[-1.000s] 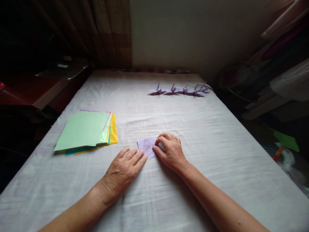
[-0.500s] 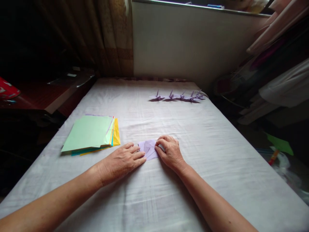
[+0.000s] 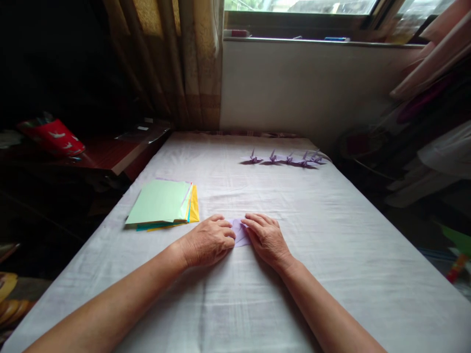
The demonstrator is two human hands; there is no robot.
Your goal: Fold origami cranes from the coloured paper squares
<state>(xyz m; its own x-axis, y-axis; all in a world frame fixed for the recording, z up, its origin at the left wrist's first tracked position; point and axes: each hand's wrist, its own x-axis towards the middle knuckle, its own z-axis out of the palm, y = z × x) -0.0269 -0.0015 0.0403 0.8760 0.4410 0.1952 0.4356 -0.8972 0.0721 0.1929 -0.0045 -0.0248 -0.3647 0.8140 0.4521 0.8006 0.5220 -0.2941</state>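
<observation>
Right now both my hands rest on a small folded piece of lilac paper (image 3: 240,232) that lies on the white cloth-covered table (image 3: 331,235), near the middle of it and close to me. My left hand (image 3: 208,241) lies palm down with the fingers curled in, their tips pressing the left edge of the lilac paper. My right hand (image 3: 267,237) lies flatter, fingers stretched out and close together, covering the right part of the same paper. Neither hand grips it; both press it down against the cloth, and only a narrow strip of the paper shows between them. I cannot tell what shape the fold has under my fingers.

To my left, just beyond my left hand, sits a stack of square coloured paper sheets (image 3: 162,203), a pale green sheet on top, with yellow, blue and other edges showing at its right and near sides. It lies apart from my hand, not touching it.

Farther away, toward the right of the table's far end, a row of small purple folded paper cranes (image 3: 285,159) stands in a line, well apart from my hands.

Beyond the table a brownish curtain (image 3: 191,63) hangs at the left of a window sill (image 3: 312,40), and a red pouch with a white pattern (image 3: 55,137) lies on the dark wooden furniture at my far left.
</observation>
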